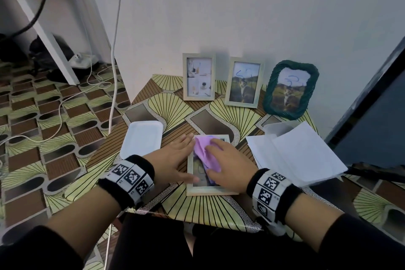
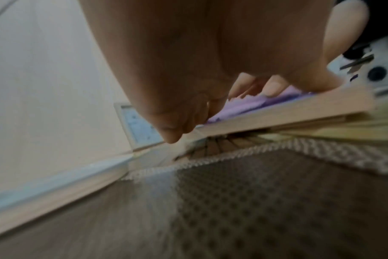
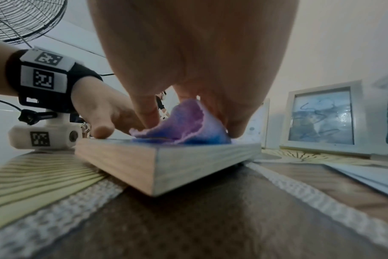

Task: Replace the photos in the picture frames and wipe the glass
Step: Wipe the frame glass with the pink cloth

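A light wooden picture frame (image 1: 210, 192) (image 2: 277, 115) (image 3: 166, 161) lies flat, glass up, on the patterned table (image 1: 197, 210). A purple cloth (image 1: 205, 151) (image 2: 239, 108) (image 3: 184, 126) is bunched on its glass. My right hand (image 1: 223, 160) (image 3: 188, 52) holds the cloth down on the glass, thumb and fingers curled around it. My left hand (image 1: 186, 160) (image 3: 99, 108) lies flat along the frame's left edge, fingers straight, its thumb resting on the frame. Most of the photo under the glass is hidden by cloth and hands.
Two wooden frames (image 1: 199, 76) (image 1: 243, 82) and a green woven frame (image 1: 290, 90) lean on the wall at the back. A white tray (image 1: 142, 138) sits to the left, white sheets (image 1: 300, 153) to the right. A dark panel (image 1: 372, 116) stands beside the table's right side. Cables trail on the floor (image 1: 65, 105).
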Tool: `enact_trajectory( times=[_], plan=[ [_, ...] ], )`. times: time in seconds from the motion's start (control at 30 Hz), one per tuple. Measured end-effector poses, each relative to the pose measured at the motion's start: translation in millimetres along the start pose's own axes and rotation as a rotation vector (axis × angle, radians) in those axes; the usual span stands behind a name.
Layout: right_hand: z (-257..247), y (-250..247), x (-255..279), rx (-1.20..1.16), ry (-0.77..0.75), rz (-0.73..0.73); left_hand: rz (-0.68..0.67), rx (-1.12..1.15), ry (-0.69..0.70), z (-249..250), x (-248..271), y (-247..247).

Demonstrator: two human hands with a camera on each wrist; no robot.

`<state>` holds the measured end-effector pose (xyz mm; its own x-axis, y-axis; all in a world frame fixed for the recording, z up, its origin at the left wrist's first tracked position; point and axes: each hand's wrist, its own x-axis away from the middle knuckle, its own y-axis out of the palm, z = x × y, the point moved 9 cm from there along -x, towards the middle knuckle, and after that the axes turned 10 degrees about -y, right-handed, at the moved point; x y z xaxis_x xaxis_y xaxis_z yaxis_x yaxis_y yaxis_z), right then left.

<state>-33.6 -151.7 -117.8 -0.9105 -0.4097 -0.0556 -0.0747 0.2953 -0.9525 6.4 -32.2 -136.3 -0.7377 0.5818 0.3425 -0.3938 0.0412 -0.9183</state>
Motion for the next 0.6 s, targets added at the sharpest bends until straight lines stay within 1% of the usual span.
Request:
enact_trajectory(
  times=[0.07, 0.13, 0.2, 0.27, 0.4, 0.6],
  plan=[
    [-1.1, 1.4, -3.5, -0.039, -0.026, -0.017, -0.050, -0.002, -0.019, -0.1, -3.5, 8.1],
    [-1.6, 10.6, -5.8, -0.039, -0.034, -0.114, -0.103, -0.021, -0.037, -0.8, -6.4, 15.1],
    [-3.0, 21.7, -5.5, 0.035, -0.043, -0.230, -0.128, -0.055, -0.049, -1.2, -8.2, 18.7],
    [-4.9, 28.8, -5.0, 0.119, -0.055, -0.290, -0.138, -0.065, -0.053, -0.6, -8.1, 20.3],
    [-5.8, 33.4, -4.5, 0.196, -0.074, -0.342, -0.143, -0.062, -0.048, 3.2, -5.2, 18.9],
    [-17.8, 29.8, -7.0, 0.132, -0.176, -0.337, -0.136, -0.022, -0.078, 5.4, -3.8, 17.9]
  ],
)
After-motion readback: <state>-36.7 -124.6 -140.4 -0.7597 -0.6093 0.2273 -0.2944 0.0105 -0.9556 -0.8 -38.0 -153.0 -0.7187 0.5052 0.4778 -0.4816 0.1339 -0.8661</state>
